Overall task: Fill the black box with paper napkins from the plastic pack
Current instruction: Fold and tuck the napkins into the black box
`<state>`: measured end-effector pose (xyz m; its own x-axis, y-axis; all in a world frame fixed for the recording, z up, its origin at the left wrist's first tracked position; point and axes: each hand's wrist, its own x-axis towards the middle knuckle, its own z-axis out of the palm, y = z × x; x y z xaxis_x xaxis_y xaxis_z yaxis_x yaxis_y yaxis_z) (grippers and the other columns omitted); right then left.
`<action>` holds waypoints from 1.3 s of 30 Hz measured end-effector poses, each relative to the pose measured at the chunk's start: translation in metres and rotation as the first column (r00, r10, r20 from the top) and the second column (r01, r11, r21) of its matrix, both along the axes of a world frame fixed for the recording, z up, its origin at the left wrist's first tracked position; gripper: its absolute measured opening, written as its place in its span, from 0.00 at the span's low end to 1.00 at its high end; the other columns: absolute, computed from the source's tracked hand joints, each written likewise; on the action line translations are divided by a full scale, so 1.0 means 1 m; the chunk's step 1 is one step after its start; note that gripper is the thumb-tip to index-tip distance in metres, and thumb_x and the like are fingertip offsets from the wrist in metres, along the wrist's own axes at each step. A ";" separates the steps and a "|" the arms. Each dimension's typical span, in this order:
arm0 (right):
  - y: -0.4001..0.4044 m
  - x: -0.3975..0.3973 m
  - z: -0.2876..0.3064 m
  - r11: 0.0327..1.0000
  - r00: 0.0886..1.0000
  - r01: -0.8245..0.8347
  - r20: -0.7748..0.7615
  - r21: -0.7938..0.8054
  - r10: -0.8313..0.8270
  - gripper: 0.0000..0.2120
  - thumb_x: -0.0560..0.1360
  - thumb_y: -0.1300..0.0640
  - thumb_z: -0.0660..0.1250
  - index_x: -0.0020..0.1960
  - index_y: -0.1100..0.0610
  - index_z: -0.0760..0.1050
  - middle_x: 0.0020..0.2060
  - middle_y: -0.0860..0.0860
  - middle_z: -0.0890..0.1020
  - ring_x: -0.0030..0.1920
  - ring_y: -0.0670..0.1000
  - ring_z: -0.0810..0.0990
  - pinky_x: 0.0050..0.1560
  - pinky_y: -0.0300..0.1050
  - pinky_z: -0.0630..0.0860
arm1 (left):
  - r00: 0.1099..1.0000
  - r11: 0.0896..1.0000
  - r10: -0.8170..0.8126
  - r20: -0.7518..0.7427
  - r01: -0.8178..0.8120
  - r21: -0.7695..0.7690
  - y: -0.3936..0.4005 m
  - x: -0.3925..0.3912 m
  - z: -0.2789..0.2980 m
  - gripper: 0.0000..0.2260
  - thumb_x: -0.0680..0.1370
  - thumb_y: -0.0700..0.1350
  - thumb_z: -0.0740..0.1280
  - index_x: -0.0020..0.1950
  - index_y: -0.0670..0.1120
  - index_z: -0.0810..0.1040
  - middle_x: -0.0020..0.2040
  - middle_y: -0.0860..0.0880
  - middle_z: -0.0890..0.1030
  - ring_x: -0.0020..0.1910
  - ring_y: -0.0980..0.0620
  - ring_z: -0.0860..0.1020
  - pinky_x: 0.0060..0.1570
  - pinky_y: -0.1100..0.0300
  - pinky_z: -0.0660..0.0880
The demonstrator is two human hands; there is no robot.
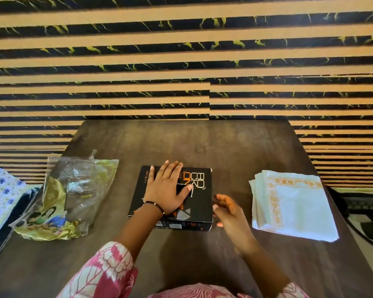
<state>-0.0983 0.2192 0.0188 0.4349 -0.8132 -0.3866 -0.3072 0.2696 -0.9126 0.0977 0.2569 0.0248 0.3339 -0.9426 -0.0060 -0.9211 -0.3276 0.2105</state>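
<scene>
The left hand (167, 188) lies palm down with its fingers (173, 168) spread and flat, thumb angled out to the right, a beaded band around the wrist. The right hand (229, 209) hovers just beside it, blurred, fingers loosely curled and parted, gripping nothing. Both forearms reach forward from pink patterned sleeves.

box (199, 203): black, orange and white print
napkins (299, 203): white, orange border
wall (181, 50): tan and black-marble stripes
sleeve (108, 269): pink, white leaves

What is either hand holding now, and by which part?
Nothing is gripped. The left hand lies flat on the black box lid; the right hand, blurred, is open beside the box's right edge.
</scene>
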 end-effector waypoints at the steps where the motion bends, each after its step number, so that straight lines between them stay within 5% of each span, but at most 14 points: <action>1: -0.001 0.001 0.000 1.000 1.000 -0.016 -0.017 0.005 0.016 0.11 0.77 0.61 0.60 0.56 0.50 0.74 0.51 0.51 0.82 0.50 0.50 0.81 0.49 0.46 0.76 | 1.000 1.000 -0.005 0.002 0.005 -0.001 0.002 -0.002 0.000 0.37 0.68 0.68 0.40 0.74 0.53 0.51 0.76 0.53 0.56 0.76 0.51 0.48 0.72 0.45 0.38; 30: -0.024 -0.005 0.012 0.975 0.987 -0.150 -0.033 0.163 0.157 0.10 0.73 0.61 0.66 0.53 0.54 0.77 0.48 0.52 0.82 0.50 0.52 0.80 0.47 0.48 0.76 | 1.000 0.998 0.012 -0.028 -0.014 -0.055 0.024 -0.010 -0.004 0.35 0.70 0.68 0.43 0.74 0.53 0.54 0.76 0.54 0.58 0.75 0.52 0.49 0.72 0.46 0.39; 39: -0.039 0.003 0.019 0.974 0.931 -0.229 -0.292 0.002 0.219 0.16 0.68 0.56 0.69 0.55 0.55 0.72 0.38 0.47 0.76 0.39 0.47 0.75 0.39 0.44 0.71 | 1.000 0.999 0.023 -0.009 -0.024 -0.033 0.023 -0.011 -0.004 0.36 0.69 0.69 0.41 0.74 0.54 0.52 0.76 0.55 0.56 0.75 0.53 0.48 0.72 0.47 0.38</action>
